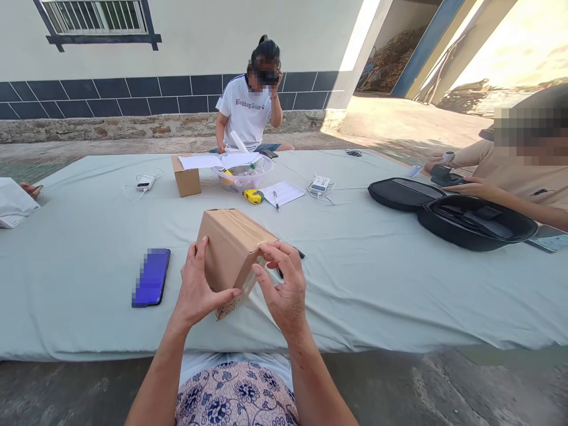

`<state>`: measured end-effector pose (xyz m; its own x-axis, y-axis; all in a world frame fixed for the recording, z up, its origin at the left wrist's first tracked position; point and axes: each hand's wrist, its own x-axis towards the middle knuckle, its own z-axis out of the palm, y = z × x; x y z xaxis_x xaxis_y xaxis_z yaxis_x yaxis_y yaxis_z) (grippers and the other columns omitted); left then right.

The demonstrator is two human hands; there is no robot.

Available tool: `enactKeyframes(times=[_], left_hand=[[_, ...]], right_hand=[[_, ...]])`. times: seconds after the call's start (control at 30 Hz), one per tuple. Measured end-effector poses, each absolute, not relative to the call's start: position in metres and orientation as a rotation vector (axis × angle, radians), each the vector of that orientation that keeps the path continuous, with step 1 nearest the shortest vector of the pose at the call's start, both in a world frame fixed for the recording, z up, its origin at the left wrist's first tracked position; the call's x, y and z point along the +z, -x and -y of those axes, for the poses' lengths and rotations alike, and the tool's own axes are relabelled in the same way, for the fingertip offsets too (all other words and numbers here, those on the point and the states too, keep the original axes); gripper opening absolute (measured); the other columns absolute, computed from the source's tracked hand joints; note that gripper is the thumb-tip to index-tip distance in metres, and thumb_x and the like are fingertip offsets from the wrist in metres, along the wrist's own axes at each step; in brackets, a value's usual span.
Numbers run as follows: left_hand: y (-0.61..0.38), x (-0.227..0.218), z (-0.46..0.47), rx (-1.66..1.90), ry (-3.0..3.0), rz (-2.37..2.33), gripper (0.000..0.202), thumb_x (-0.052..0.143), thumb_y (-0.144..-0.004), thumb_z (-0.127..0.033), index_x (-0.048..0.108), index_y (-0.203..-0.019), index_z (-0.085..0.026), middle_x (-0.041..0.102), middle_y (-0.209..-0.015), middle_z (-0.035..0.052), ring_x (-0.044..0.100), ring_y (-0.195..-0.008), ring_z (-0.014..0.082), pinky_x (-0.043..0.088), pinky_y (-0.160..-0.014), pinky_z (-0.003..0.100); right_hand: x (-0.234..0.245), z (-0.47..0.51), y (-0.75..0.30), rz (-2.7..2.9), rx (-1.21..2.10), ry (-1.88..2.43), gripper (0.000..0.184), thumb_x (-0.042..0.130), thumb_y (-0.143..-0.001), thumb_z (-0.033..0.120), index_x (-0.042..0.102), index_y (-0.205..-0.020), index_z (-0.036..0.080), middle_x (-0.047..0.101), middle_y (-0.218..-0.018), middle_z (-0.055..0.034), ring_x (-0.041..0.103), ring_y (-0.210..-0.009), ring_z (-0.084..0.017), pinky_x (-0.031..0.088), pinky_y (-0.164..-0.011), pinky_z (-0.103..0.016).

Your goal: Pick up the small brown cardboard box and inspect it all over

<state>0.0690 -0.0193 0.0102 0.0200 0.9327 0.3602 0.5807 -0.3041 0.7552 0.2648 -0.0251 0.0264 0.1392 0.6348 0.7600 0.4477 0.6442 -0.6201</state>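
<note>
A brown cardboard box (231,244) sealed with clear tape is tilted up off the pale green cloth in front of me. My left hand (197,287) grips its near left side, thumb under the lower corner. At the box's right corner, my right hand (281,283) pinches the tape edge with its fingertips. A dark pen (300,254) lies partly hidden behind my right hand.
A blue phone (151,277) lies left of the box. Farther back are a small open carton (186,177), a clear bowl (243,173), a yellow tape measure (253,196), papers and chargers. An open black case (461,214) sits at right. A person sits opposite, another at right.
</note>
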Motion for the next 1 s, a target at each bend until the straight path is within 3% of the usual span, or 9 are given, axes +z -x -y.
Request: enactKeyframes(times=[0.13, 0.27, 0.37, 0.5, 0.6, 0.73, 0.87, 1.0], left_hand=[[-0.07, 0.01, 0.02, 1.26, -1.979, -1.543, 0.125, 0.093, -0.058, -0.053, 0.027, -0.161, -0.029, 0.028, -0.163, 0.0226, 0.023, -0.155, 0.0455, 0.021, -0.121, 0.064], [-0.063, 0.007, 0.021, 1.288, -2.18, -1.52, 0.128, 0.092, -0.061, -0.056, 0.018, -0.163, -0.031, 0.018, -0.168, 0.0234, 0.02, -0.157, 0.0472, 0.025, -0.119, 0.066], [-0.058, 0.005, 0.023, 1.293, -2.261, -1.46, 0.13, 0.091, -0.063, -0.056, 0.013, -0.165, -0.034, 0.014, -0.171, 0.0215, 0.018, -0.157, 0.0486, 0.027, -0.119, 0.067], [-0.053, 0.002, 0.023, 1.303, -2.17, -1.331, 0.128, 0.089, -0.063, -0.063, 0.017, -0.165, -0.036, 0.014, -0.173, 0.0181, 0.017, -0.158, 0.0493, 0.027, -0.121, 0.066], [-0.046, -0.003, 0.02, 1.306, -2.028, -1.182, 0.128, 0.088, -0.061, -0.068, 0.019, -0.165, -0.036, 0.017, -0.173, 0.0156, 0.018, -0.158, 0.0473, 0.022, -0.124, 0.063], [-0.039, -0.008, 0.015, 1.24, -1.814, -0.944, 0.131, 0.085, -0.061, -0.073, 0.016, -0.166, -0.035, 0.016, -0.175, 0.0124, 0.016, -0.159, 0.0436, 0.02, -0.127, 0.055], [-0.037, -0.007, 0.014, 1.218, -1.713, -0.836, 0.128, 0.086, -0.061, -0.073, 0.021, -0.165, -0.038, 0.019, -0.175, 0.0094, 0.016, -0.159, 0.0429, 0.019, -0.128, 0.053], [-0.041, -0.005, 0.014, 1.237, -1.633, -0.782, 0.128, 0.087, -0.059, -0.072, 0.025, -0.165, -0.035, 0.023, -0.174, 0.0102, 0.017, -0.159, 0.0435, 0.02, -0.128, 0.053]], right_hand=[[0.025, 0.026, -0.274, 1.349, 0.073, 1.016, 0.027, 0.068, -0.096, 0.041, 0.066, -0.118, 0.026, 0.061, -0.122, -0.0113, 0.06, -0.119, -0.028, 0.053, -0.101, -0.049], [0.019, 0.022, -0.282, 1.301, 0.205, 1.083, 0.06, 0.068, -0.09, 0.064, 0.057, -0.137, 0.027, 0.05, -0.15, -0.0154, 0.047, -0.143, -0.036, 0.04, -0.115, -0.06], [0.014, 0.019, -0.283, 1.236, 0.411, 1.09, 0.077, 0.07, -0.084, 0.07, 0.051, -0.145, 0.028, 0.042, -0.161, -0.0157, 0.036, -0.152, -0.038, 0.035, -0.119, -0.062], [0.013, 0.018, -0.281, 1.095, 0.678, 0.928, 0.077, 0.074, -0.082, 0.067, 0.05, -0.145, 0.029, 0.059, -0.146, -0.0149, 0.058, -0.135, -0.033, 0.051, -0.107, -0.05], [0.016, 0.02, -0.28, 1.03, 0.807, 0.817, 0.063, 0.077, -0.083, 0.062, 0.061, -0.135, 0.03, 0.071, -0.123, -0.0098, 0.069, -0.112, -0.028, 0.057, -0.091, -0.039], [0.022, 0.022, -0.28, 1.038, 0.881, 0.733, 0.042, 0.069, -0.089, 0.063, 0.073, -0.11, 0.027, 0.074, -0.104, -0.0059, 0.069, -0.095, -0.023, 0.055, -0.08, -0.034], [0.028, 0.023, -0.28, 1.027, 0.925, 0.73, 0.045, 0.071, -0.085, 0.067, 0.074, -0.101, 0.025, 0.071, -0.09, -0.0032, 0.063, -0.08, -0.019, 0.05, -0.073, -0.031], [0.028, 0.022, -0.28, 1.026, 0.949, 0.74, 0.049, 0.073, -0.081, 0.07, 0.073, -0.1, 0.025, 0.07, -0.089, -0.0032, 0.061, -0.078, -0.02, 0.049, -0.069, -0.031]])
